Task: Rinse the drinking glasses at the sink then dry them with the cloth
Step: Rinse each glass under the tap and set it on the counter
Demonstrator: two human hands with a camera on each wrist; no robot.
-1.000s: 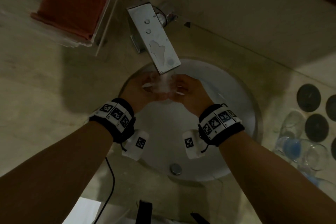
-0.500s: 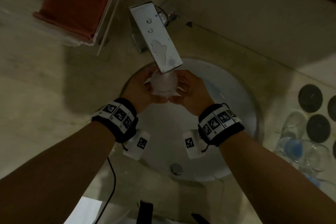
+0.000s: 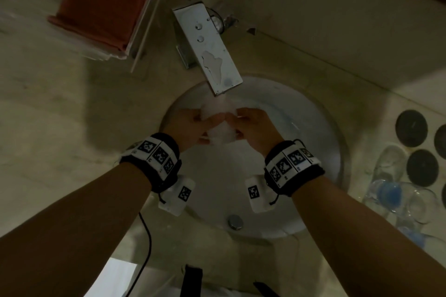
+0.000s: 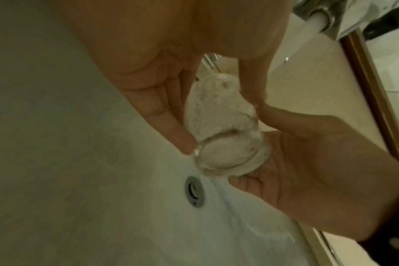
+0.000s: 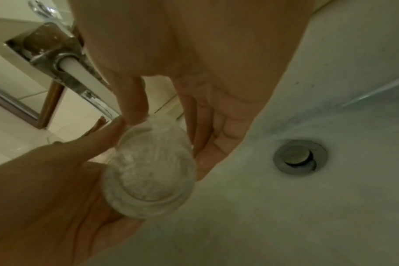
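A clear drinking glass (image 3: 220,125) is held under the tap (image 3: 210,48), over the white basin (image 3: 301,152), with water running onto it. My left hand (image 3: 193,125) grips its left side and my right hand (image 3: 253,128) grips its right side. In the left wrist view the glass (image 4: 223,129) lies tilted between my left thumb and fingers (image 4: 166,117), its thick base resting against the right palm (image 4: 307,162). From the right wrist the wet glass (image 5: 148,171) shows its base, with right fingers (image 5: 205,126) along one side. A folded red cloth (image 3: 103,7) lies far left.
The cloth sits in a clear tray (image 3: 144,21) on the stone counter. More glasses (image 3: 391,171) and dark round coasters (image 3: 411,128) stand at the right of the basin. The drain plug (image 3: 235,222) is at the basin's near side. A black cable (image 3: 144,236) hangs below my left wrist.
The glass stood mouth-up under the spout half a second ago; now it is tilted and a little lower between both hands. The arms have hardly moved.
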